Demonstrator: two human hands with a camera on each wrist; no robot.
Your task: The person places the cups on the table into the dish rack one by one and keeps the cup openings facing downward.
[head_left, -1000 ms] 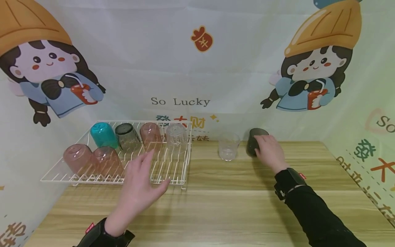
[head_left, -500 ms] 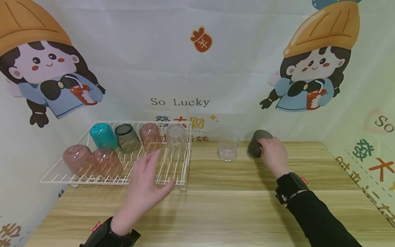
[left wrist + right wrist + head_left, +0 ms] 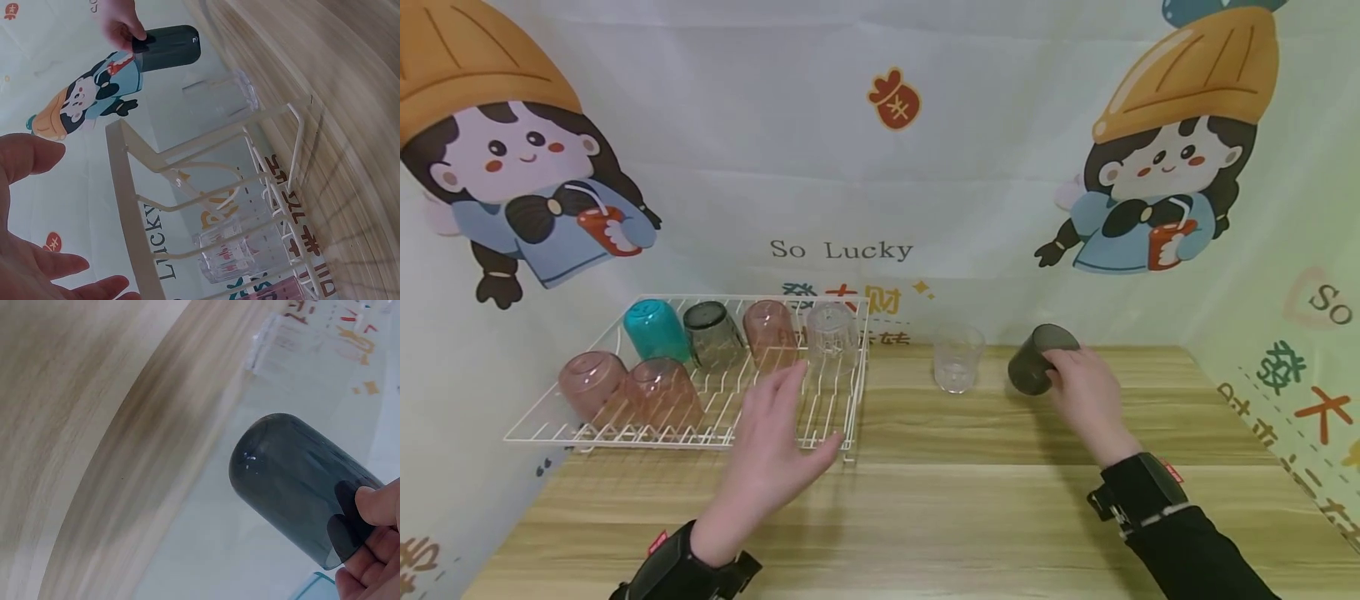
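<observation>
My right hand (image 3: 1086,396) pinches a dark grey tinted glass (image 3: 1033,367) near its rim, with fingertips showing through the glass wall in the right wrist view. That glass is tilted, its base (image 3: 253,456) pointing down and away from the hand, and it appears lifted off the table. Left of it, a clear glass (image 3: 957,367) stands upright on the table. My left hand (image 3: 775,450) hovers before the front of the white wire rack (image 3: 827,437), fingers spread and holding nothing; the left wrist view shows its thumb (image 3: 37,156) apart from the fingers.
On the rack, glasses stand upside down: a teal one (image 3: 657,329), a grey one (image 3: 711,333), several pink ones (image 3: 591,387) and a clear one (image 3: 832,333). Behind the wooden table (image 3: 970,517) hangs a printed cloth (image 3: 820,125).
The dark glass has gone from nearly upright to tilted and has moved slightly right and nearer, with my right hand. My left hand has drifted right, still spread.
</observation>
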